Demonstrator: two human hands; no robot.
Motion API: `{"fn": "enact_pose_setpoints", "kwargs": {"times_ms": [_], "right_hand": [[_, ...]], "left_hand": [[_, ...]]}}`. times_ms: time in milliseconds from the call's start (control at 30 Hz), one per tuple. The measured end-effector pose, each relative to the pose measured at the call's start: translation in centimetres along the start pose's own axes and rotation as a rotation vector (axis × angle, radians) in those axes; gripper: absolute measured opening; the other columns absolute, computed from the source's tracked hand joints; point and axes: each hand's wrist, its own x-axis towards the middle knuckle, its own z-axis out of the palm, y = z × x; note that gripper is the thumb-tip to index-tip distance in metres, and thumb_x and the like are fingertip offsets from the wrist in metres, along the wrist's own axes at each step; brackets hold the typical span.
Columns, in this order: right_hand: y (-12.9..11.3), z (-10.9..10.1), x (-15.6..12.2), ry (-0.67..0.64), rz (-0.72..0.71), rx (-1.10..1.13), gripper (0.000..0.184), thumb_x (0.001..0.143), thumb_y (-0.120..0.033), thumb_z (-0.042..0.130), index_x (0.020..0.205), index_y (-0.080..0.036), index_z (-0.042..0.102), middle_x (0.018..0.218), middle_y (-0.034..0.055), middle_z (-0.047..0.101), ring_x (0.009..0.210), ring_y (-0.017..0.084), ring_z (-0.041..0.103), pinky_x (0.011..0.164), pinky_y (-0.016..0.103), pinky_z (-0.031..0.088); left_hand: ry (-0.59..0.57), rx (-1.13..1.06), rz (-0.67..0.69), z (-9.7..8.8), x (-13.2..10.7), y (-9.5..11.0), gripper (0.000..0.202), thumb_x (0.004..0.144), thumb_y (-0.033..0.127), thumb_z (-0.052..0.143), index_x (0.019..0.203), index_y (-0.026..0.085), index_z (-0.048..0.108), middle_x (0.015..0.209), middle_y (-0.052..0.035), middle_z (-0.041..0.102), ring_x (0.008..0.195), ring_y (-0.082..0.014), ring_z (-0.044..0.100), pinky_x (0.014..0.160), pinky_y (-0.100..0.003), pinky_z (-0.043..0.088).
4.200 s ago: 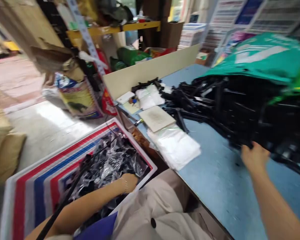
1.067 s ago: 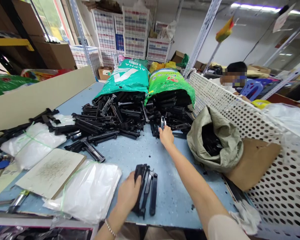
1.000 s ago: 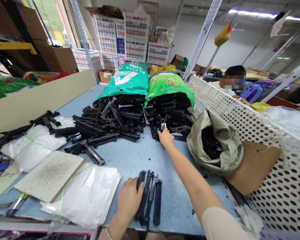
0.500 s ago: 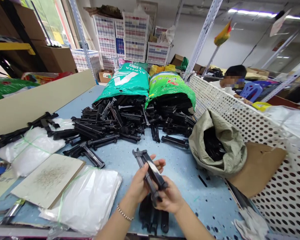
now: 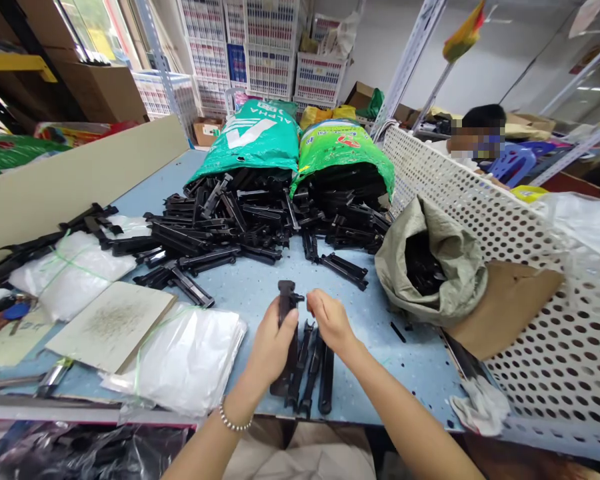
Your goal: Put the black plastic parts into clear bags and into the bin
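My left hand (image 5: 273,343) is wrapped round a long black plastic part (image 5: 286,291), holding it nearly upright over the front of the blue table. A small peg juts from the part's right side near its top. Just right of that peg is my right hand (image 5: 331,321), its fingers curled in a pinch; what they hold, if anything, is hidden. Under and between my hands, several similar black parts (image 5: 325,380) lie side by side near the table edge. A large heap of black parts (image 5: 215,230) lies farther back.
Behind the heap, a teal sack (image 5: 260,137) and a green sack (image 5: 343,150) spill black parts. An olive woven sack (image 5: 450,287) stands right, beside a perforated white panel (image 5: 510,240). Plastic bags (image 5: 190,360) and a board (image 5: 113,327) lie left. A person (image 5: 480,137) sits beyond the panel.
My hands have moved apart. Two black parts lay across both hands before; now my left hand holds a part upright and my right hand pinches beside its top. The view has tilted down.
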Motion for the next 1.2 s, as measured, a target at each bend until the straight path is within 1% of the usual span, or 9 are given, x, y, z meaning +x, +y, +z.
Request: {"fn": "enact_pose_setpoints", "kwargs": {"times_ms": [167,267,367,500,633,733,900,1067,1200], "right_hand": [[-1.8,1.4,-5.8,-0.086,-0.336,-0.174,0.045,0.099,-0.047,0.027,0.078,-0.018,0.056,0.072,0.0054,0.057,0.070,0.019,0.046,0.067,0.034,0.032],[-0.8,2.0,-6.0,-0.154,-0.335,-0.213,0.042,0.099,-0.042,0.031,0.077,-0.018,0.058,0.070,0.0050,0.057,0.069,0.019,0.046,0.067,0.034,0.033],[2.8,0.9,-2.4,-0.236,-0.053,-0.282,0.038,0.099,-0.032,0.030,0.082,-0.020,0.062,0.078,0.0057,0.062,0.077,0.019,0.053,0.073,0.031,0.037],[9.3,-2.3,3.9,-0.113,0.350,-0.451,0.035,0.094,-0.013,0.031,0.118,-0.015,0.057,0.118,0.0166,0.060,0.113,0.026,0.050,0.094,0.038,0.034],[12.3,-3.9,6.0,-0.088,0.503,-0.465,0.033,0.089,-0.008,0.038,0.114,-0.008,0.060,0.110,0.0226,0.062,0.110,0.030,0.053,0.094,0.042,0.035],[10.5,-3.0,4.2,-0.105,0.502,-0.405,0.030,0.091,-0.015,0.040,0.113,-0.010,0.060,0.109,0.0186,0.063,0.106,0.027,0.056,0.091,0.037,0.041],[3.0,-0.7,-1.5,-0.074,0.235,0.087,0.028,0.098,-0.031,0.034,0.114,-0.023,0.055,0.106,0.0051,0.063,0.097,0.018,0.059,0.082,0.029,0.047],[0.4,-1.1,-1.2,0.227,0.047,0.080,0.029,0.097,-0.044,0.037,0.094,-0.020,0.054,0.085,0.0053,0.057,0.080,0.019,0.054,0.074,0.033,0.044],[1.3,-0.6,1.2,0.210,-0.003,0.000,0.038,0.097,-0.047,0.033,0.074,-0.022,0.050,0.070,0.0034,0.053,0.068,0.019,0.049,0.066,0.032,0.039]], "left_hand": [[0.090,-0.013,-0.037,-1.2,1.7,-1.7,0.041,0.090,0.048,0.046,0.116,0.019,0.059,0.108,-0.0068,0.066,0.101,-0.0220,0.061,0.090,-0.033,0.045],[0.066,0.061,-0.072,-1.8,2.5,-3.0,0.043,0.090,0.049,0.043,0.115,0.017,0.059,0.087,-0.0053,0.068,0.080,-0.0213,0.065,0.075,-0.032,0.049],[0.002,0.370,-0.182,-2.2,2.6,-4.6,0.043,0.093,0.043,0.036,0.119,0.014,0.056,0.073,-0.0067,0.068,0.067,-0.0234,0.066,0.066,-0.033,0.048],[-0.109,0.851,-0.219,-1.4,0.5,-6.8,0.042,0.095,0.037,0.034,0.125,0.016,0.055,0.082,-0.0133,0.071,0.078,-0.0282,0.069,0.070,-0.035,0.047],[-0.037,0.894,-0.026,0.0,-1.5,-8.0,0.046,0.094,0.039,0.037,0.131,0.016,0.052,0.103,-0.0170,0.068,0.096,-0.0300,0.065,0.082,-0.041,0.048],[0.043,0.632,0.153,0.8,-1.0,-7.2,0.050,0.092,0.041,0.042,0.134,0.016,0.048,0.123,-0.0173,0.058,0.117,-0.0314,0.052,0.101,-0.049,0.039],[-0.011,-0.055,0.084,2.4,0.8,-3.0,0.069,0.093,0.044,0.040,0.150,0.021,0.009,0.151,-0.0142,0.032,0.135,-0.0246,0.038,0.112,-0.043,0.031],[-0.126,-0.141,0.049,2.6,-0.5,-0.2,0.060,0.092,0.039,0.043,0.146,0.021,0.028,0.154,-0.0076,0.030,0.144,-0.0256,0.022,0.118,-0.043,0.016],[-0.101,-0.141,-0.006,2.0,-1.1,-0.2,0.055,0.093,0.036,0.041,0.145,0.021,0.030,0.150,-0.0070,0.038,0.141,-0.0235,0.029,0.117,-0.041,0.018]]}}
